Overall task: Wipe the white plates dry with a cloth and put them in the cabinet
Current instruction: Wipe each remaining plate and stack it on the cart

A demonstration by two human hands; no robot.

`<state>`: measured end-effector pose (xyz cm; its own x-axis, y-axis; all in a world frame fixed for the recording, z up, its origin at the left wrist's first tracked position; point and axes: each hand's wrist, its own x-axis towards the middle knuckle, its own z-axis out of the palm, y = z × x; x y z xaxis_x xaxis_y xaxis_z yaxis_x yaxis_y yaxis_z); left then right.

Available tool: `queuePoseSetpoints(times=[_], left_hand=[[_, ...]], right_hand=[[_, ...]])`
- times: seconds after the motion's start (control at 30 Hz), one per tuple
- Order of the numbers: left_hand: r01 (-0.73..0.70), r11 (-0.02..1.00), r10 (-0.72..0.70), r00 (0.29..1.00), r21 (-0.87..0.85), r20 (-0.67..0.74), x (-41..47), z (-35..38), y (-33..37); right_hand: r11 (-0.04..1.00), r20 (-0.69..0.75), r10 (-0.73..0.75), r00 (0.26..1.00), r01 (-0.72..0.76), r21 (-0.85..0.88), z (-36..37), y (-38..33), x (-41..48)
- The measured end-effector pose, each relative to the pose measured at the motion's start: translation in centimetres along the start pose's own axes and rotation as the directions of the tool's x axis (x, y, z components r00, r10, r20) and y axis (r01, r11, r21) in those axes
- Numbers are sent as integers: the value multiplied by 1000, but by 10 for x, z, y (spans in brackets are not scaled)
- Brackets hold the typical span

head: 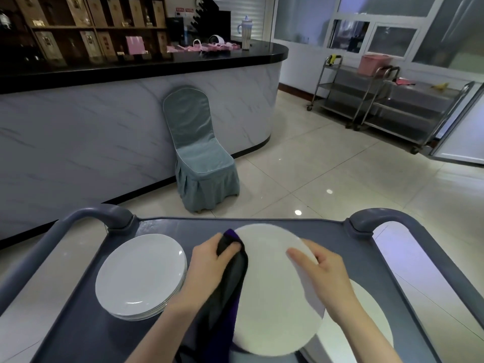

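A: Tiled room, marble-fronted bar counter (104, 127) across the left, a covered chair (201, 158) against it. The grey cart surface (91, 331) fills the bottom of the frame.

B: Where is the plate?

A: The held plate (272, 297) is at bottom centre, lifted off the surface and between both hands. The left grip (209, 260) is curled round the dark cloth (230, 281) and presses it on the plate's left rim. The right grip (327, 276) clasps the right rim, fingers lying over the face.

B: What is the key relation?

A: The plate lies to the right of the cloth hand, so a wipe would run rightward across the face. The plate is round and has no long axis. The cloth hangs long, down toward the bottom edge.

B: Anything hidden?

A: The right rim is blurred. Whether the face or the underside is up, I cannot tell. The right thumb is hidden behind the plate. Another plate (372, 315) is partly covered at lower right, and the plate stack (138, 273) sits at lower left. No cabinet is clearly identifiable.
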<state>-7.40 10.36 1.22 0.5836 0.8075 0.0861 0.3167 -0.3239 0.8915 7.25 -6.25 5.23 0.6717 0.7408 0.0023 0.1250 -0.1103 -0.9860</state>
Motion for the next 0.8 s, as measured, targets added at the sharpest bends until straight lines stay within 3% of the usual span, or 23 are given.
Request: queuePoseSetpoints(times=[0.1,0.17,0.3,0.43,0.5,0.6,0.8], left_hand=[[-122,982,95,979,146,180,9,0,10],[-134,982,110,979,136,171,9,3,12],[-16,997,17,1000,-79,18,-1,7,3],[175,966,-176,984,-188,14,-11,12,-11],[242,944,-245,969,-226,13,-11,12,-15],[126,989,-127,992,-81,-4,-7,8,-18],[-22,993,4,989,117,145,12,-4,-11]], right_hand=[[996,141,-3,990,17,-93,11,1,-1],[999,113,-10,994,15,-45,9,1,-1],[969,-55,86,995,-70,238,-2,13,7],[898,-216,226,950,-117,424,5,37,6],[924,-235,221,947,-126,361,10,46,0],[941,-201,193,960,-123,315,12,47,-1],[995,66,70,995,-75,64,5,18,7]])
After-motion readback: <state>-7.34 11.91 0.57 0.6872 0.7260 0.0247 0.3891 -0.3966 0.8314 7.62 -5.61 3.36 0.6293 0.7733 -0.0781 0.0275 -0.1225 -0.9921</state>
